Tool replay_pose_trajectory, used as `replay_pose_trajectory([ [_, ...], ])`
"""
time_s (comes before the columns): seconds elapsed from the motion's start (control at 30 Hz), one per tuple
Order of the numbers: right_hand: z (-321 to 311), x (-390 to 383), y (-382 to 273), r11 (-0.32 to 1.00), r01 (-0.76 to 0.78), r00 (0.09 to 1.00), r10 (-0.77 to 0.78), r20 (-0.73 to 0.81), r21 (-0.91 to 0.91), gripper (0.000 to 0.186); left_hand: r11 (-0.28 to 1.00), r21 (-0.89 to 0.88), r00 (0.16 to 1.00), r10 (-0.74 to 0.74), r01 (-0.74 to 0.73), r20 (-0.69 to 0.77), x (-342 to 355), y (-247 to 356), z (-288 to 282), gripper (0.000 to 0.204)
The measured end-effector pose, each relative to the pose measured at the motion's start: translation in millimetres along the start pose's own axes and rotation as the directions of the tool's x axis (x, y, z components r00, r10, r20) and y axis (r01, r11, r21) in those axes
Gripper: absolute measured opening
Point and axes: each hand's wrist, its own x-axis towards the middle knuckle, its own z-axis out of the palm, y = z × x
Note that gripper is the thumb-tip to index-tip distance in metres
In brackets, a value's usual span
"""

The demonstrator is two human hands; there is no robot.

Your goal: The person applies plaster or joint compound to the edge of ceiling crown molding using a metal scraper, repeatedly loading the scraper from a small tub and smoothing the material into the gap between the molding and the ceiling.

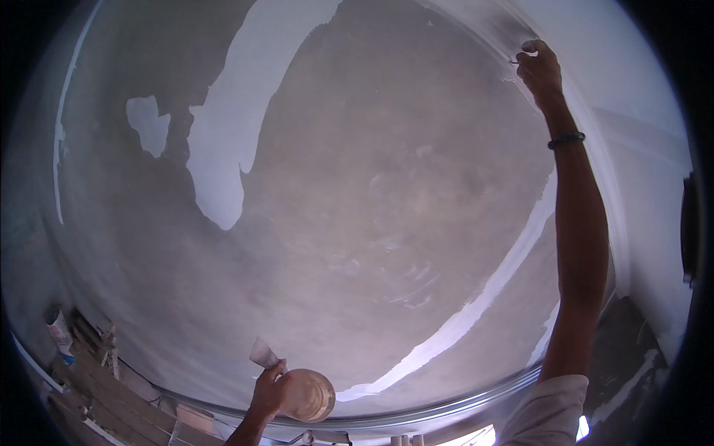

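Low in the view, my left hand (266, 392) is closed round a putty knife (263, 352), its pale blade pointing up and to the left. A round, brownish bowl-like container (310, 395) sits right against that hand; whether the fingers also grip it is hidden. My right arm stretches far up to the right. There my right hand (543, 74) is closed against a white moulded edge (513, 31). A thin dark bit pokes out from its fingers, too small to name. Between the hands spreads a large grey plastered surface (349, 193).
Smooth white patches (242, 97) and a long white strip (476, 305) mark the grey surface. A pale wall (647, 149) rises beyond the right arm. Wooden boards (111, 386) and a white container (61, 334) are at the lower left. A metal-like rail (461, 407) curves along the bottom.
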Motion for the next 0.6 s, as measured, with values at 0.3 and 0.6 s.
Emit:
replay_pose_trajectory([
  [0.3, 1, -1, 2, 0.993, 0.119, 0.990, -0.116, -0.082, 0.026, 0.028, 1.000, 0.001, 1.000, 0.017, -0.017, -0.006, 3, -1, 3, 0.045],
  [0.6, 5, -15, -35, 0.992, -0.066, 0.993, 0.055, -0.107, -0.104, 0.029, 1.000, 0.027, 0.999, -0.006, 0.007, -0.034, 0, 0, -12, 0.046],
])
